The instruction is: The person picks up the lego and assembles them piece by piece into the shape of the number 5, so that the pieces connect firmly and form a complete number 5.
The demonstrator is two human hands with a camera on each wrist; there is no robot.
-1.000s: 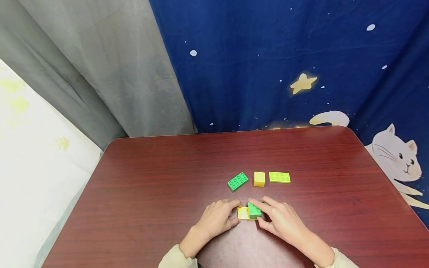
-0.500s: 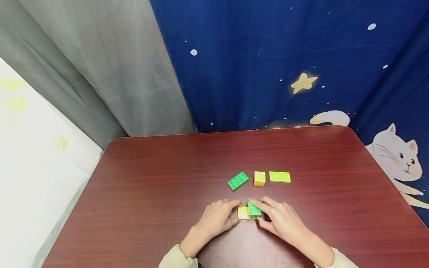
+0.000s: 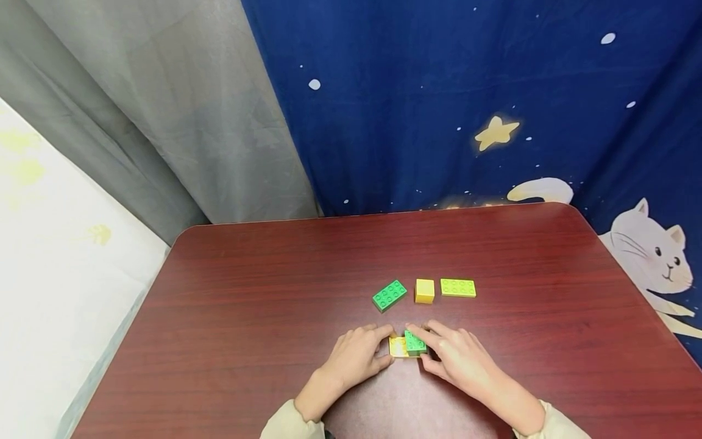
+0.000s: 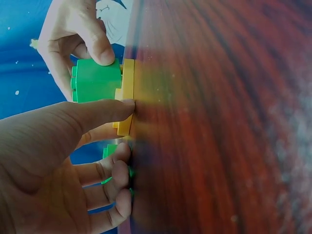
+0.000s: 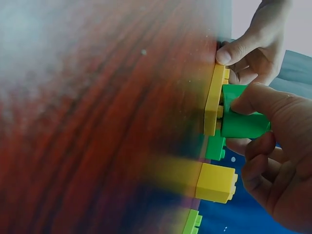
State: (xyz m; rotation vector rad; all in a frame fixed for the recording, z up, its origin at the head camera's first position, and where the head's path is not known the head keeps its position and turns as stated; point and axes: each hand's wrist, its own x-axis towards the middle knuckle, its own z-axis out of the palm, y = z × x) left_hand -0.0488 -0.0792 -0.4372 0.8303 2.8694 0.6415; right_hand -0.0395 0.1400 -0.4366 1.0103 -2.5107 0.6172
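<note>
A flat yellow building plate (image 3: pixel 397 347) lies on the table, and a green building brick (image 3: pixel 415 343) stands over its right part. My left hand (image 3: pixel 356 353) pinches the plate's left end between thumb and forefinger. The right hand (image 3: pixel 457 356) grips the green brick between thumb and fingers. In the right wrist view a narrow gap with yellow studs shows between the brick (image 5: pixel 243 119) and the plate (image 5: pixel 213 105). Seen from the left wrist, the right thumb rests against the brick's side (image 4: pixel 97 80). The far side of the brick is partly hidden by fingers.
Behind the hands lie a dark green brick (image 3: pixel 389 296), turned at an angle, a yellow brick (image 3: pixel 425 291) and a lime green plate (image 3: pixel 458 288), spaced apart. The reddish-brown table (image 3: pixel 263 274) extends to both sides. Curtains hang beyond its far edge.
The green brick has shifted very slightly left over the yellow plate. Both hands keep almost the same place and hold. The head view has tilted a little.
</note>
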